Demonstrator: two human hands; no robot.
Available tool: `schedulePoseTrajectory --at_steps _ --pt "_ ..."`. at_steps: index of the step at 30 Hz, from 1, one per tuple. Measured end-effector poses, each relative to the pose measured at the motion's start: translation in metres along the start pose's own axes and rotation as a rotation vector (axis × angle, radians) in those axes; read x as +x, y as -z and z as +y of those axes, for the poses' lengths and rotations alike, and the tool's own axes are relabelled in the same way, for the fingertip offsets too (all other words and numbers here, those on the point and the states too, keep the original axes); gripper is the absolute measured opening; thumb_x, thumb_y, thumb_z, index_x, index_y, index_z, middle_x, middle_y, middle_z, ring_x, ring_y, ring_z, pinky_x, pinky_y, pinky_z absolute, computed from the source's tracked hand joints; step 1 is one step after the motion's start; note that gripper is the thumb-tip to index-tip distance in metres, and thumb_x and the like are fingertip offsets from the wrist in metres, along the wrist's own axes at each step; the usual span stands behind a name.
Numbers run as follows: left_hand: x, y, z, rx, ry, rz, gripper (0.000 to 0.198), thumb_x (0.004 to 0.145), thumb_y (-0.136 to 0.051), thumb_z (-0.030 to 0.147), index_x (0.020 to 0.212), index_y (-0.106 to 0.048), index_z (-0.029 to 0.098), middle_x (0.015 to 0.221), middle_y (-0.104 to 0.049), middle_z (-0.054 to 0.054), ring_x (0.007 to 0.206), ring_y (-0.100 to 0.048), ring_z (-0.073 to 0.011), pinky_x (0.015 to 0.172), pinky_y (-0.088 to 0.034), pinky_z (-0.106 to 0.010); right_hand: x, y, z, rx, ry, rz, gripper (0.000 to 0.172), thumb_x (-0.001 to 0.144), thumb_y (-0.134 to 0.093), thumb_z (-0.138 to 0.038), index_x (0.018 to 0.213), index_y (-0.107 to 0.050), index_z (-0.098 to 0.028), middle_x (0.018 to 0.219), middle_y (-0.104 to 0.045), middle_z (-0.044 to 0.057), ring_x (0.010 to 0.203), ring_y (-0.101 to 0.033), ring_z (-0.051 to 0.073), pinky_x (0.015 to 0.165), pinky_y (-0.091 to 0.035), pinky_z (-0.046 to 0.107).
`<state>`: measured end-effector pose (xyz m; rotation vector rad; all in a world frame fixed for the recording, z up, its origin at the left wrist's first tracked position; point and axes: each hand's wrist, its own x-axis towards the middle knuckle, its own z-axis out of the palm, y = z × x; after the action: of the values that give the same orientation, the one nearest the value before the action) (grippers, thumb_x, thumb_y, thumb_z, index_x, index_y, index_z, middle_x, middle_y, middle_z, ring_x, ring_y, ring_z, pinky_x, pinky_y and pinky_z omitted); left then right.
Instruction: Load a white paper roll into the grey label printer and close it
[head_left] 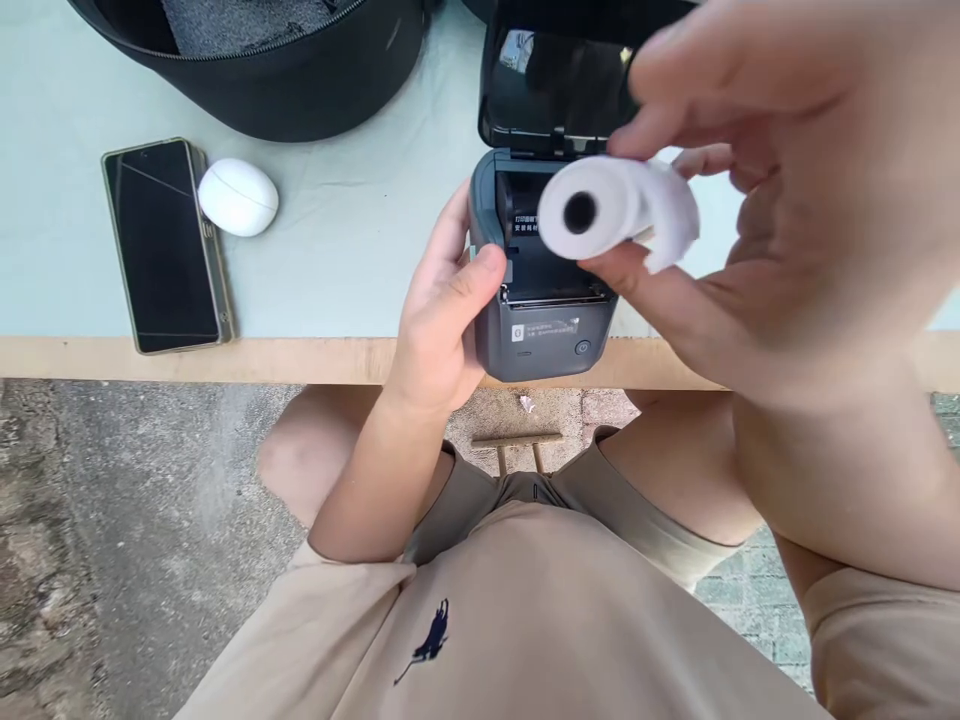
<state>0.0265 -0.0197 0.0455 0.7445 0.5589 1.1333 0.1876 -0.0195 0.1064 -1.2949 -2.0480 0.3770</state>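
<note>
- Above the bay (536,265) of the printer (546,345), the white paper roll (622,205) hangs with its dark core (580,212) facing left and towards the camera, overlapping the bay's right part in view; I cannot tell how large the gap beneath is.
- Right of the printer, the right hand (787,220) pinches the roll narrowly, thumb on the near side, fingers on the far side.
- Left of the printer, the left hand (442,320) clasps its side, thumb on the bay's edge.
- Behind the printer's bay, the lid (559,100) stands raised.
- Step in hand, as I judge it: offering the roll to the printer; it looks not yet seated.
- Next move seems to call for lining the roll up with the bay, holding the printer steady, and minding the loose paper end (667,235).
</note>
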Motion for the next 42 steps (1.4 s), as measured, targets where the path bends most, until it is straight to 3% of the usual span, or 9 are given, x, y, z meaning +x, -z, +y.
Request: schedulePoseTrajectory --at_steps 2,5,10,14,17,22,28,34,42 --pt "-0.001 -0.001 0.0 0.021 0.004 0.008 0.026 0.09 -0.042 0.028 0.112 -0.053 0.018 0.125 -0.052 -0.004 0.134 -0.041 -0.0269 0.101 -0.046 -0.039 0.002 0.0 -0.004 -0.166 0.076 -0.014 0.017 0.078 -0.057 -0.021 0.095 -0.053 -0.018 0.096 -0.062 0.0 0.088 -0.058 0.013 0.074 -0.046 0.028" --pt "-0.002 0.001 0.0 0.011 0.013 -0.014 0.029 0.088 -0.047 0.029 0.115 -0.052 0.021 0.121 -0.055 -0.002 0.131 -0.045 -0.0248 0.101 -0.046 -0.037 0.0 0.0 -0.005 -0.322 0.124 -0.019 0.022 0.075 -0.055 -0.01 0.093 -0.05 -0.02 0.096 -0.062 -0.003 0.085 -0.058 0.013 0.068 -0.043 0.026" --pt "-0.001 0.007 -0.002 -0.02 0.022 -0.044 0.037 0.084 -0.056 0.031 0.12 -0.05 0.025 0.124 -0.055 -0.002 0.127 -0.049 -0.0204 0.102 -0.045 -0.03 -0.002 -0.009 0.001 -0.401 0.103 -0.045 0.01 0.08 -0.054 -0.019 0.09 -0.054 -0.019 0.096 -0.066 0.002 0.085 -0.064 0.019 0.065 -0.047 0.031" --pt "-0.001 0.008 -0.002 -0.032 0.023 -0.07 0.039 0.085 -0.055 0.031 0.123 -0.047 0.026 0.125 -0.054 -0.002 0.124 -0.051 -0.0208 0.101 -0.046 -0.032 -0.001 -0.013 0.007 -0.403 0.166 -0.051 0.007 0.084 -0.053 -0.026 0.083 -0.058 -0.021 0.102 -0.068 0.0 0.094 -0.064 0.021 0.078 -0.05 0.036" --pt "-0.001 0.005 0.0 -0.037 0.018 -0.086 0.038 0.086 -0.053 0.029 0.123 -0.046 0.023 0.126 -0.054 -0.003 0.126 -0.049 -0.0207 0.105 -0.043 -0.033 -0.003 -0.011 0.01 -0.393 0.246 0.019 0.003 0.081 -0.056 -0.023 0.084 -0.058 -0.022 0.095 -0.068 0.0 0.086 -0.063 0.02 0.074 -0.048 0.035" --pt "-0.002 0.0 0.003 -0.037 0.031 0.022 0.027 0.09 -0.041 0.022 0.116 -0.048 0.017 0.119 -0.055 -0.003 0.135 -0.04 -0.0228 0.108 -0.039 -0.038 -0.012 -0.011 0.004 -0.298 0.321 0.031 0.009 0.077 -0.061 -0.019 0.085 -0.056 -0.021 0.088 -0.066 0.0 0.084 -0.063 0.017 0.073 -0.049 0.032" --pt "-0.001 0.006 -0.001 0.035 0.002 0.02 0.044 0.078 -0.062 0.039 0.118 -0.048 0.024 0.12 -0.057 -0.004 0.127 -0.049 -0.0261 0.102 -0.046 -0.037 -0.019 -0.018 0.005 -0.226 0.457 -0.002 0.013 0.074 -0.067 -0.021 0.083 -0.057 -0.021 0.091 -0.067 -0.003 0.091 -0.065 0.017 0.074 -0.05 0.032" --pt "-0.001 0.01 -0.004 0.173 -0.004 0.013 0.052 0.071 -0.069 0.036 0.117 -0.048 0.022 0.118 -0.057 -0.005 0.12 -0.054 -0.0275 0.095 -0.05 -0.038 -0.017 -0.009 0.009 -0.114 0.328 0.003 0.011 0.078 -0.062 -0.019 0.089 -0.058 -0.019 0.095 -0.065 0.005 0.098 -0.061 0.02 0.088 -0.051 0.038" --pt "0.0 0.014 -0.006 0.12 -0.031 -0.032 0.044 0.069 -0.071 0.033 0.108 -0.052 0.025 0.108 -0.061 -0.004 0.111 -0.058 -0.0255 0.082 -0.056 -0.034 -0.018 -0.008 0.015 -0.153 0.249 -0.044 0.024 0.077 -0.063 -0.029 0.098 -0.055 -0.022 0.103 -0.059 0.007 0.1 -0.057 0.023 0.085 -0.049 0.042"
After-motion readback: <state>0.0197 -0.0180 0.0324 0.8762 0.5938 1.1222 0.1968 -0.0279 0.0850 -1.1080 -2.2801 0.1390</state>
